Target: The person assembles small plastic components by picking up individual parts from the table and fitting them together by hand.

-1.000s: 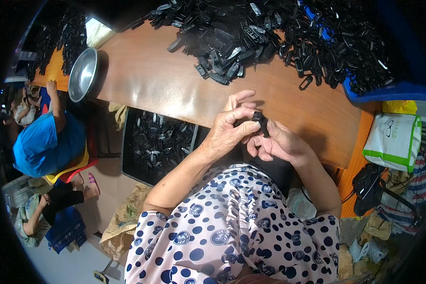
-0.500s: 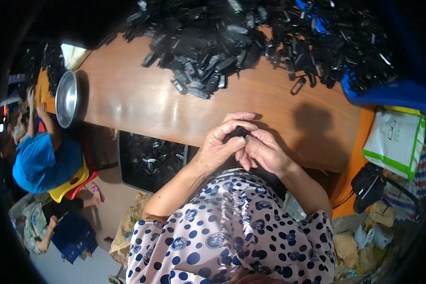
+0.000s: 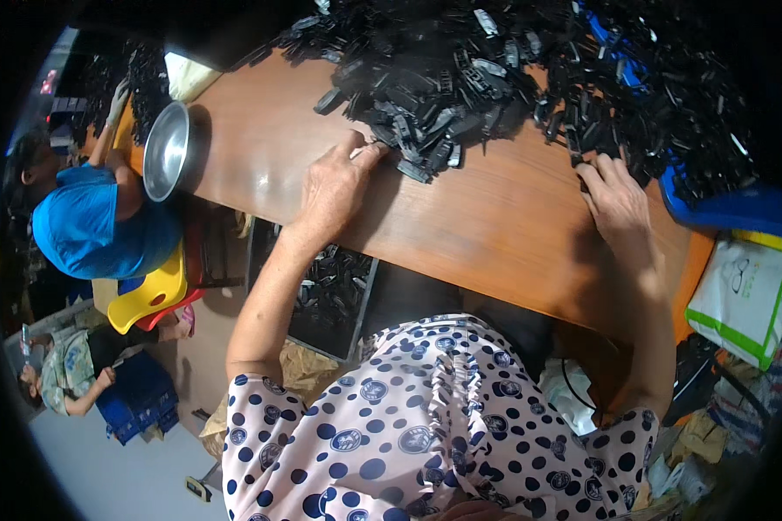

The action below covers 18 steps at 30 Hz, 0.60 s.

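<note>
A large heap of small black and grey plastic pieces [image 3: 434, 108] covers the far middle of the wooden table. At its near left edge is my left hand [image 3: 332, 187], thumb and forefinger closed around a small dark piece, mostly hidden. Farther right, a second heap of black frame-like plastic pieces [image 3: 660, 122] lies on and around a blue tray [image 3: 725, 195]. My right hand [image 3: 619, 198] reaches to the near edge of that heap, with bent fingertips closed on a black piece that they partly cover.
A metal bowl [image 3: 166, 152] stands at the table's left end. Below the table edge sits a dark crate [image 3: 356, 317] with black pieces. A white and green bag [image 3: 738, 295] is at the right. A person in blue [image 3: 78, 221] works at the left; another is lower left.
My hands were together in front of me around a small black piece. They have parted and moved outward and away, the left to the middle heap, the right to the right heap.
</note>
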Each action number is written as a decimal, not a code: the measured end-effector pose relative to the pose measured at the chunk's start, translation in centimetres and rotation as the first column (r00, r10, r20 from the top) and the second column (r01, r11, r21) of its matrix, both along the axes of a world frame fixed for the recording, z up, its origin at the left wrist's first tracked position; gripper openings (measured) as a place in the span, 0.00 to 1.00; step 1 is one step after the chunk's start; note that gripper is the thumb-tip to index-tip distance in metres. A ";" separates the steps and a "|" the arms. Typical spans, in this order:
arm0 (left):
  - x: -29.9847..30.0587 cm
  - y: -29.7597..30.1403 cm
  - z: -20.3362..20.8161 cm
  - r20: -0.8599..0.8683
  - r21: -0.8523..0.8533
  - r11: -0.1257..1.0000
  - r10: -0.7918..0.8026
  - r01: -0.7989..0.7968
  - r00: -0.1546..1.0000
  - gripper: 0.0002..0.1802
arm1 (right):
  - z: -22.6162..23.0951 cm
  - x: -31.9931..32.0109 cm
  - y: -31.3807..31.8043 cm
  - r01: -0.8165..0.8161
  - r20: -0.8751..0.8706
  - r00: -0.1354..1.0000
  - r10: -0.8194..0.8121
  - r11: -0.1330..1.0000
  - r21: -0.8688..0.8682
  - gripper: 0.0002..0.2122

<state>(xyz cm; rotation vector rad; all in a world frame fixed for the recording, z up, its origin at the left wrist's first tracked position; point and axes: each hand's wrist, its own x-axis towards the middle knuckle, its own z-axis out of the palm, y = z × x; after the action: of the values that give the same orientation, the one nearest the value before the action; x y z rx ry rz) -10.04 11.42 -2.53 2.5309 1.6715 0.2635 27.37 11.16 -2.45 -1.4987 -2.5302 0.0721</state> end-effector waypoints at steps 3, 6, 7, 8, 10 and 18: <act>-0.5 0.3 -0.5 -0.073 0.092 0.995 -0.038 0.045 0.997 0.16 | 0.0 0.1 0.8 -0.048 0.038 0.998 0.048 0.999 -0.015 0.10; -1.2 0.5 0.1 -0.022 -0.074 0.997 0.008 -0.010 1.000 0.12 | 0.3 0.1 0.6 -0.034 0.073 0.997 0.038 0.997 -0.065 0.10; -1.6 0.5 -0.3 -0.015 -0.070 0.998 0.005 -0.006 1.000 0.12 | 0.1 0.2 0.5 -0.023 -0.076 0.997 0.017 0.997 -0.071 0.10; -2.1 0.4 -1.1 0.052 -0.105 0.993 0.068 -0.062 0.996 0.13 | -0.2 0.2 0.3 -0.016 -0.226 0.974 -0.002 0.997 -0.077 0.10; -2.6 -0.6 -2.5 0.120 -0.128 0.984 0.136 -0.121 0.983 0.15 | -1.4 -0.7 -0.8 0.018 -0.494 0.854 -0.163 0.958 -0.285 0.10; 4.4 -7.2 -2.6 0.807 -0.572 0.784 0.486 0.241 0.335 0.16 | -0.3 -8.6 -6.9 -0.342 -0.764 0.227 -0.603 0.685 -0.643 0.10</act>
<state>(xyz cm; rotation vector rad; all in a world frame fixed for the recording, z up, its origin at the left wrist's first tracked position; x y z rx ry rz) -5.59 4.21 -5.15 1.1917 1.1095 0.8512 18.74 4.21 -2.80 -1.1409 -1.1750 1.6382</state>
